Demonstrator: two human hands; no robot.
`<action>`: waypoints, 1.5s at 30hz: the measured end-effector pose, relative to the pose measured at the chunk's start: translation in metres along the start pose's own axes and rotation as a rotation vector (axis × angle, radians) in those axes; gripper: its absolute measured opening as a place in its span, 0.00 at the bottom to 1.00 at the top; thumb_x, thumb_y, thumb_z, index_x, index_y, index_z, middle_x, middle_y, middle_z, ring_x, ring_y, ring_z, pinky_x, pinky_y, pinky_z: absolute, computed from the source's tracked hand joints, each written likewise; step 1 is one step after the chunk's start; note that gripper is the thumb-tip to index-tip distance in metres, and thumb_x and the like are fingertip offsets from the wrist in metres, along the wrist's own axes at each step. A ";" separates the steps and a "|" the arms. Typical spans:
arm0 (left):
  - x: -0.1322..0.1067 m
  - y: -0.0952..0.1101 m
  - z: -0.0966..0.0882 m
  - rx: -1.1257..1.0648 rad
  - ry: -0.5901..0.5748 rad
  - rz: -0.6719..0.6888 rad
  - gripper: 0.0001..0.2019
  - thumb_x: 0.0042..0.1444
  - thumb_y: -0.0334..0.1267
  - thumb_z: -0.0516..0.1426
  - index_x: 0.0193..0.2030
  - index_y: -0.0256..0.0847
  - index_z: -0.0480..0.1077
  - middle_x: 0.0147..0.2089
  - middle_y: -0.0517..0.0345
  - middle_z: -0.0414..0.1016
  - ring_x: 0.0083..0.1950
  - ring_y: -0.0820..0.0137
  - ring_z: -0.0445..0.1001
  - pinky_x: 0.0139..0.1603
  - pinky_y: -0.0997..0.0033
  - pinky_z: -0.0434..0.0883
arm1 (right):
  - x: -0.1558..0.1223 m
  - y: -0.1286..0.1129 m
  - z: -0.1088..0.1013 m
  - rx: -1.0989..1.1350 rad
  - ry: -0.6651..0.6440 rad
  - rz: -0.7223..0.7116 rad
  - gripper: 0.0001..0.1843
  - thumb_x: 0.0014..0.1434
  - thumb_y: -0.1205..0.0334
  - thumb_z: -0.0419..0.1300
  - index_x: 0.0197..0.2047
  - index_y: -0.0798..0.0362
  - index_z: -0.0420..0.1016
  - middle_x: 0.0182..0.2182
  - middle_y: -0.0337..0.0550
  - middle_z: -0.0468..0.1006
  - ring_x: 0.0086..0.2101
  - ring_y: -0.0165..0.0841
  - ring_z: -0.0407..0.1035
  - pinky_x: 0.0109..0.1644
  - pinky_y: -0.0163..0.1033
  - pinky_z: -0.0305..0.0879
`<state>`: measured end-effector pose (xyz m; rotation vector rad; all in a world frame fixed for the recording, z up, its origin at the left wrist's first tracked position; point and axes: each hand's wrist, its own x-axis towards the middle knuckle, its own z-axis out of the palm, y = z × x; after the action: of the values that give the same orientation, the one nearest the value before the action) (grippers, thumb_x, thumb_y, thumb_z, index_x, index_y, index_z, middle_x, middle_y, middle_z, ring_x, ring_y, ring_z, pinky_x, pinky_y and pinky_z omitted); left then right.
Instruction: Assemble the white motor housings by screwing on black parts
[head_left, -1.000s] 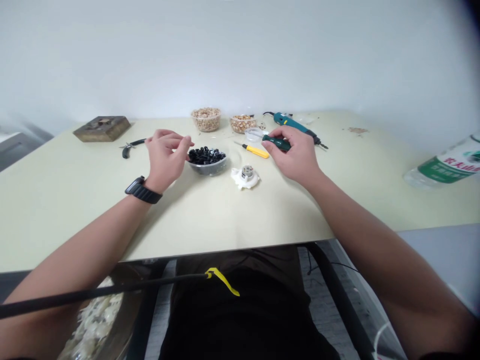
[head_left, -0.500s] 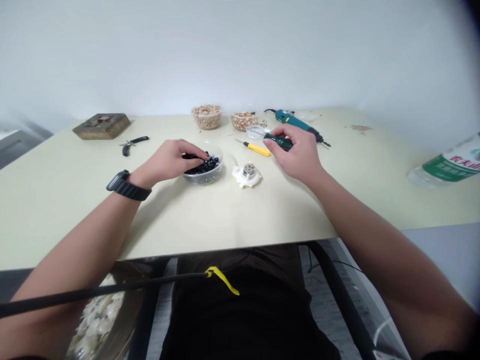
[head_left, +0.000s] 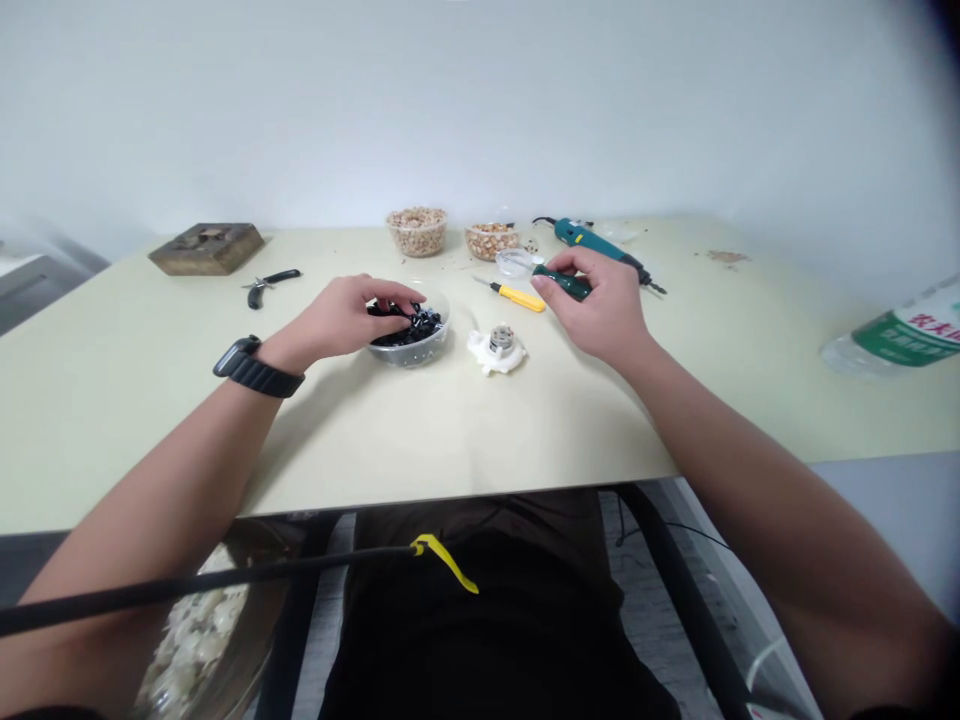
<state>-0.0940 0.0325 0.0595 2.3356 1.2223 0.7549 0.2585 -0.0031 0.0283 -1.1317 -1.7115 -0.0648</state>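
Under L hand (head_left: 352,315), bowl (head_left: 409,354), scrwdrvr (head_left: 562,281) in R (head_left: 606,305)

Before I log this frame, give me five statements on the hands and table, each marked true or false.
1. The left hand is at the bowl of black pieces. True.
2. The right hand holds pliers. False: it holds a green-handled tool.
3. The white part lies on the table, right of the bowl. True.
4. The watch is on the right wrist. False: left wrist.
5. The teal power tool lies beyond the right hand. True.
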 end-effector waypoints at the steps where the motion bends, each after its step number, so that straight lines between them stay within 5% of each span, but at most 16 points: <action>1: 0.000 0.000 -0.001 0.030 -0.027 0.018 0.18 0.60 0.49 0.67 0.54 0.53 0.90 0.53 0.51 0.90 0.53 0.55 0.83 0.62 0.52 0.77 | 0.000 -0.001 0.000 0.005 -0.001 0.004 0.10 0.65 0.52 0.69 0.39 0.48 0.79 0.36 0.45 0.85 0.37 0.41 0.77 0.42 0.48 0.73; 4: 0.001 0.001 -0.003 0.111 -0.093 0.057 0.15 0.63 0.50 0.65 0.50 0.54 0.91 0.56 0.52 0.89 0.60 0.53 0.81 0.70 0.50 0.73 | 0.000 -0.003 -0.001 0.010 -0.005 0.019 0.09 0.65 0.52 0.69 0.38 0.48 0.79 0.36 0.44 0.85 0.38 0.41 0.78 0.44 0.48 0.74; 12: 0.002 0.002 0.002 0.014 0.009 -0.050 0.07 0.59 0.43 0.67 0.42 0.49 0.89 0.46 0.52 0.90 0.48 0.58 0.83 0.58 0.54 0.78 | 0.001 -0.004 -0.002 0.015 -0.016 0.030 0.09 0.65 0.52 0.69 0.38 0.47 0.79 0.37 0.45 0.86 0.38 0.41 0.78 0.45 0.48 0.74; 21: 0.000 -0.002 0.010 0.023 0.208 -0.037 0.14 0.61 0.37 0.66 0.51 0.49 0.90 0.48 0.50 0.88 0.45 0.59 0.79 0.57 0.53 0.78 | 0.001 -0.003 -0.002 0.032 -0.026 0.042 0.09 0.66 0.52 0.69 0.39 0.47 0.77 0.38 0.45 0.85 0.40 0.41 0.78 0.50 0.50 0.76; 26: 0.001 -0.004 0.011 0.030 0.231 0.020 0.11 0.61 0.35 0.66 0.47 0.49 0.89 0.48 0.51 0.87 0.46 0.59 0.77 0.58 0.52 0.77 | 0.001 -0.004 -0.003 0.029 -0.030 0.044 0.08 0.66 0.53 0.69 0.39 0.47 0.78 0.38 0.45 0.85 0.40 0.41 0.78 0.50 0.50 0.76; 31: 0.002 0.000 0.011 -0.001 0.235 0.048 0.07 0.59 0.35 0.67 0.43 0.46 0.84 0.49 0.52 0.88 0.50 0.58 0.80 0.57 0.52 0.77 | 0.001 -0.004 -0.004 0.025 -0.029 0.048 0.09 0.66 0.52 0.69 0.38 0.47 0.78 0.38 0.45 0.85 0.39 0.41 0.78 0.50 0.50 0.76; 38: -0.003 0.008 0.017 -0.167 0.297 0.060 0.10 0.58 0.35 0.69 0.42 0.43 0.74 0.43 0.52 0.89 0.42 0.64 0.83 0.46 0.61 0.79 | 0.001 -0.003 -0.003 0.007 -0.044 0.062 0.09 0.66 0.52 0.70 0.39 0.47 0.79 0.37 0.44 0.84 0.39 0.41 0.77 0.48 0.49 0.74; 45: -0.015 0.024 0.020 -0.069 0.463 0.130 0.05 0.63 0.40 0.69 0.44 0.44 0.83 0.35 0.58 0.84 0.38 0.67 0.81 0.46 0.63 0.79 | -0.001 -0.009 -0.002 0.007 -0.057 0.085 0.07 0.65 0.56 0.70 0.39 0.47 0.78 0.39 0.45 0.84 0.41 0.42 0.76 0.50 0.49 0.73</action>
<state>-0.0737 0.0057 0.0532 2.2703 1.1996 1.4189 0.2536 -0.0099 0.0329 -1.2095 -1.7102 0.0267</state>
